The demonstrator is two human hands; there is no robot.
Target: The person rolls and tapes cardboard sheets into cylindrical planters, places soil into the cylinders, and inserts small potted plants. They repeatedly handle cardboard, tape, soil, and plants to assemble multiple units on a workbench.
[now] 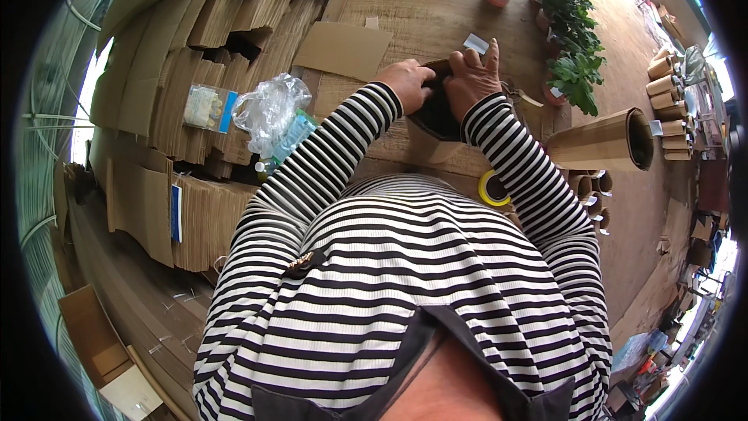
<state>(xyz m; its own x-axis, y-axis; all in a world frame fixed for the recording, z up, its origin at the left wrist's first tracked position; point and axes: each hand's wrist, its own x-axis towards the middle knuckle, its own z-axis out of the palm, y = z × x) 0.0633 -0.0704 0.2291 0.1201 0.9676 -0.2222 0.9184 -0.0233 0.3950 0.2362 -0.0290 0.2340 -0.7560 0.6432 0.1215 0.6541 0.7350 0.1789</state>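
Observation:
Close in front of me on the wooden table stands a brown paper pot sleeve (435, 148) with a dark inside. My left hand (403, 86) grips its left rim, fingers bent over the edge into the opening. On the right side, my right hand (474, 79) has most fingers curled at the rim, with the index finger pointing up. What lies deep inside the sleeve is hidden by the hands and shadow. A small white card (476, 44) lies just beyond the right hand. Beside that hand is a pair of scissors (523, 95), partly covered.
Stacks of flat cardboard (226, 19) fill the left, with a crumpled clear plastic bag (273, 109) on them. Potted leafy plants (575, 70) line the far right. A large paper sleeve (604, 142) lies at right, near a yellow tape roll (492, 187). A cardboard sheet (343, 48) lies ahead.

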